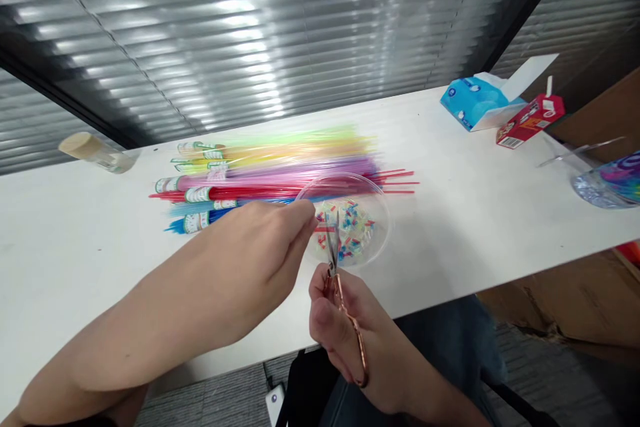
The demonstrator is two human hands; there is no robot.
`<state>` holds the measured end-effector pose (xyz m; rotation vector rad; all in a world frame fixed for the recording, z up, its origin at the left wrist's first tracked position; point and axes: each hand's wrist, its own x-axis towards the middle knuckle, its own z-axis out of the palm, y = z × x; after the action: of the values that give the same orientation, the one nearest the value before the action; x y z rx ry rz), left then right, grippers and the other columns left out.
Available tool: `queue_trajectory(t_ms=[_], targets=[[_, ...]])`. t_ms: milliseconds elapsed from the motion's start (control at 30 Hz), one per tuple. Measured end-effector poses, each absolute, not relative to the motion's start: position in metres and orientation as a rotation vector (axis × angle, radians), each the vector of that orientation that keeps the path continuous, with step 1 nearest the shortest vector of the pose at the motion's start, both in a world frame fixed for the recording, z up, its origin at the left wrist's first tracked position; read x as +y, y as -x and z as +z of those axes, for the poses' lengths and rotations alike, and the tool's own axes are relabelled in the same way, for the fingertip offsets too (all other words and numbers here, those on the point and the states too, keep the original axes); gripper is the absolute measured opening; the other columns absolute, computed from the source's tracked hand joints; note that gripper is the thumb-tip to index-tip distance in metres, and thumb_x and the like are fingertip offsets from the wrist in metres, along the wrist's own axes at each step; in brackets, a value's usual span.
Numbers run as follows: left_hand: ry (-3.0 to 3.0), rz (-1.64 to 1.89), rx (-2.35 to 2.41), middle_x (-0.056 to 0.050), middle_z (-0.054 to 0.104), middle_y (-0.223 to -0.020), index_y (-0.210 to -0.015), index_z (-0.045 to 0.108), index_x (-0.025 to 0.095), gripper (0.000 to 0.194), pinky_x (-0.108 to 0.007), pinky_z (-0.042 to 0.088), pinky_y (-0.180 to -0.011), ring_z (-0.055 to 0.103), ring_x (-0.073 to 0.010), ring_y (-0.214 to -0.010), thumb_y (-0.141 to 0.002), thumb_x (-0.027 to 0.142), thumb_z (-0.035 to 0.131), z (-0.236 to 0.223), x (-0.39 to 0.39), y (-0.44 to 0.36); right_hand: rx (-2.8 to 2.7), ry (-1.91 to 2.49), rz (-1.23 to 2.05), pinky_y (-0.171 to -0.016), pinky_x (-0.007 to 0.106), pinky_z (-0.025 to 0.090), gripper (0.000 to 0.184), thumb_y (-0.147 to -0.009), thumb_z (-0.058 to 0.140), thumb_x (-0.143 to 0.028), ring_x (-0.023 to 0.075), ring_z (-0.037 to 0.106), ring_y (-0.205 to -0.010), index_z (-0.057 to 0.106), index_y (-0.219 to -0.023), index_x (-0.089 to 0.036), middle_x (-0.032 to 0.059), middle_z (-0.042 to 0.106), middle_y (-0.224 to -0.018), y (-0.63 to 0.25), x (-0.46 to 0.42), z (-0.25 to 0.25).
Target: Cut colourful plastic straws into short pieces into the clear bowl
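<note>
My left hand (260, 253) pinches a thin red strip (324, 229) and holds it over a clear plastic bowl (381, 210). The bowl contains several small coloured cut pieces. My right hand (345, 333) grips copper-coloured scissors (336, 267), whose blades point up at the red strip just beside my left fingertips. Behind the bowl lie bundles of long coloured strips (270, 170) in green, yellow, purple, red and blue, spread across the white table (75, 247).
A blue tissue box (475, 101) and a small red carton (530, 120) stand at the back right. A clear bottle (97, 152) lies at the back left. A colourful transparent object (610, 183) sits at the right edge. Brown cardboard (575, 300) is below the table's right side.
</note>
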<state>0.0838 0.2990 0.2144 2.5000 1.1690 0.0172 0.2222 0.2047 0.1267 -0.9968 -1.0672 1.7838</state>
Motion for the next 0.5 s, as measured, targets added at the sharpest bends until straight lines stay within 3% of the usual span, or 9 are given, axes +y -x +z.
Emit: queue_trajectory(t_ms=[500], targets=[[-2.518,-0.112,1.057,0.003,0.055,-0.064,-0.073,0.048,0.021,0.021,-0.026,0.027,-0.045,0.046,-0.0112,-0.05,-0.091,0.021,0.037,0.2103,0.2922,-0.0826,-1.162,1.016,1.733,-0.053,0.023,0.026,0.054,-0.085,0.05,-0.073,0.0103,0.032,-0.06,0.041,-0.079,-0.02,-0.004,0.035,-0.065,-0.2275,0.208,0.1266]])
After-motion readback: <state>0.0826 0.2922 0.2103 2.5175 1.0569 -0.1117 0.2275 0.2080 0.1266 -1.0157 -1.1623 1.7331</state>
